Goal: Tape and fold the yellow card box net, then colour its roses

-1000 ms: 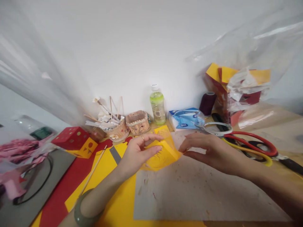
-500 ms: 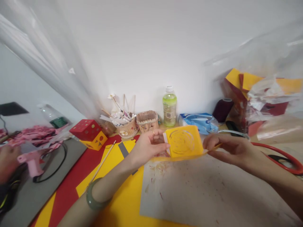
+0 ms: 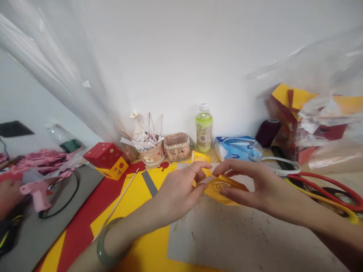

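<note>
Between both hands I hold a folded piece of yellow cut paper (image 3: 217,190) with curved, ring-like slits in it. My left hand (image 3: 185,185), wearing a ring and a green bangle, pinches its left edge. My right hand (image 3: 252,185) grips it from the right, thumb on the near face and fingers over the top. The paper is tilted just above a grey board (image 3: 210,238) scattered with small scraps. Behind my fingers lies another yellow piece with a slit pattern (image 3: 201,157).
Along the wall stand a basket of white sticks (image 3: 151,153), another basket (image 3: 177,146), a green bottle (image 3: 203,128) and a tissue pack (image 3: 236,147). Scissors (image 3: 326,185) lie right. Left are a red-and-yellow box (image 3: 106,160), a pink glue gun (image 3: 38,192) and another person's hand (image 3: 10,194).
The yellow paper has been tilted and folded over, its patterned face no longer upright. My right hand has moved left over it, and my hands are closer together.
</note>
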A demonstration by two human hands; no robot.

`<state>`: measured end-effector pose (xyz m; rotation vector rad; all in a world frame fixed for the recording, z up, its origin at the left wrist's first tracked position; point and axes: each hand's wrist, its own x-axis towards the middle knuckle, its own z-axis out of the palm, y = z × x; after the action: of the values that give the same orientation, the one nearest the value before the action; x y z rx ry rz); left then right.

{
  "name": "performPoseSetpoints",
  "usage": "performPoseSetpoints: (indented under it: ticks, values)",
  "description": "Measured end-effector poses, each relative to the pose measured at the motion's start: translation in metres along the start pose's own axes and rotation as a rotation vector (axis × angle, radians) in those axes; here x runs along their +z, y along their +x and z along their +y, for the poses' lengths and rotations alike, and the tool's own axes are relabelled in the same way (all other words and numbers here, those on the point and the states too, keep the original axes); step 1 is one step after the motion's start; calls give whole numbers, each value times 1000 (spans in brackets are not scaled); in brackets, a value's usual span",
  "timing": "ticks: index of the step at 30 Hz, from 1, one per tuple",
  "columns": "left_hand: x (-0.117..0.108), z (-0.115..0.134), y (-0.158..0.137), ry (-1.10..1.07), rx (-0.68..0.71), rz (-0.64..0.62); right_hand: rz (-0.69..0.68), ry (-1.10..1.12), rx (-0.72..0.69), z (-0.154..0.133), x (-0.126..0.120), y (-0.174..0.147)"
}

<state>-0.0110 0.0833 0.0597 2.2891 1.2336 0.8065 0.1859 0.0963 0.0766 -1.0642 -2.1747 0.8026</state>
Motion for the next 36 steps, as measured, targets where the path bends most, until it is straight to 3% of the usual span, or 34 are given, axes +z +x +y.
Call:
performPoseSetpoints:
  ticks: [3,8,16,22,30,33,36]
  values:
    - [-1,2,0,18,2,1,-100,101,55,-1,4,5]
    - [-4,6,2,68,147,12,-101,171,108,1,3,10]
    - [8,-4,4,190,383,326,-73,256,177,9,3,11]
    - [11,-8,11,351,520,422,-22,314,176,18,11,14]
    - [15,-11,14,158,428,389,-50,409,166,24,22,20]
    - [14,-10,14,4,238,332,-84,445,165,27,25,20]
    - [9,-6,15,-196,-24,175,-92,466,173,29,28,19]
